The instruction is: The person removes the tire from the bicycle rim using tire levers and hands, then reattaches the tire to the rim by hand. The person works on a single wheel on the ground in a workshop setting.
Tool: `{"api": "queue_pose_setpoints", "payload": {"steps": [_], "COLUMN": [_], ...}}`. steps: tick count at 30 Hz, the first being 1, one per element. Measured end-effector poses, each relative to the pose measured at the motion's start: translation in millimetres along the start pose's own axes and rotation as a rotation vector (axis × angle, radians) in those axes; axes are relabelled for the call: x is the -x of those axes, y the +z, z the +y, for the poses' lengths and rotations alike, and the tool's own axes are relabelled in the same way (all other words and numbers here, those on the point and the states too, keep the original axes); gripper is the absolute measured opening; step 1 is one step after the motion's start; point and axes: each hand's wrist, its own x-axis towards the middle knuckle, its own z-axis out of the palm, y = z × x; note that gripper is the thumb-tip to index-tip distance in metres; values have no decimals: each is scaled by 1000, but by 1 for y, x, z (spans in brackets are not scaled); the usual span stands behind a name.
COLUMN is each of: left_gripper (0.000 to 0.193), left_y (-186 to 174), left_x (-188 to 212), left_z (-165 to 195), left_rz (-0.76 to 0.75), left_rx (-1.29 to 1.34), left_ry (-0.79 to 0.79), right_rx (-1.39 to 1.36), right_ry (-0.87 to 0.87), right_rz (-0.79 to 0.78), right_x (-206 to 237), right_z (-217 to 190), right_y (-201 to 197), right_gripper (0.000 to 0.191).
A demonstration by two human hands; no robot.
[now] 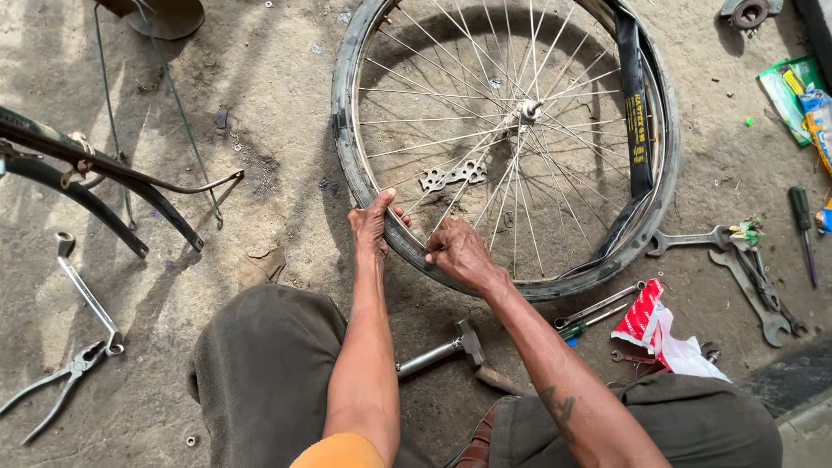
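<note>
Here, on a dusty concrete floor:

Wheel: a spoked bicycle wheel (pixel 507 143) lay flat in front of the crouching person, its black tyre (pixel 347 147) around the rim and a loop of black inner tube (pixel 635 113) hanging loose inside the far right of the rim.

Left hand: the left hand (pixel 371 227) was clamped over tyre and rim at the near edge, thumb on the inside, fingers wrapped over the outside.

Right hand: the right hand (pixel 459 253) pressed on the same near edge just beside the left, fingers curled down onto the tyre wall; whether it pinched anything underneath could not be told.

Doing it well: by the look of it, the tyre bead was being worked at the rim. The sound way would be to keep both hands close together, move along the rim in short stretches, and keep the tube clear of the bead so it is not nipped.

Tools nearby: a hammer (pixel 451 349) lay between the knees; spanners (pixel 745 269) and a screwdriver (pixel 802 227) lay to the right, pliers (pixel 54 381) to the left, with a red-and-white wrapper (pixel 654 328) near the right knee.

Hidden or unclear: the wheel's top edge was cut off by the frame; the fingertips of both hands were out of sight behind the tyre; the dark metal frame parts (pixel 78 169) at left ran out of view, and the small bracket (pixel 452 176) among the spokes was hard to identify.
</note>
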Motion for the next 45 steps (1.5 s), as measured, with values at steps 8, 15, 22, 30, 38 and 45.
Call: {"api": "queue_pose_setpoints", "payload": {"steps": [8, 15, 22, 30, 38, 45], "left_gripper": [56, 62, 51, 37, 48, 49], "left_y": [-8, -3, 5, 10, 7, 16], "left_x": [-5, 0, -5, 1, 14, 41], "left_z": [-10, -5, -7, -15, -41, -50], "left_rz": [-100, -63, 120, 192, 329, 277], "left_rx": [44, 50, -86, -66, -299, 35], "left_ry": [13, 44, 162, 254, 300, 220], "right_rx": [-206, -117, -213, -196, 7, 185], "right_ry": [169, 330, 331, 370, 468, 398], "right_rz": [-329, -157, 10, -304, -255, -68], "right_x": [-26, -17, -3, 1, 16, 48], "right_z": [-15, -27, 10, 10, 23, 16], "right_y": [-2, 28, -4, -3, 23, 36], "right_gripper": [52, 34, 47, 67, 51, 39]}}
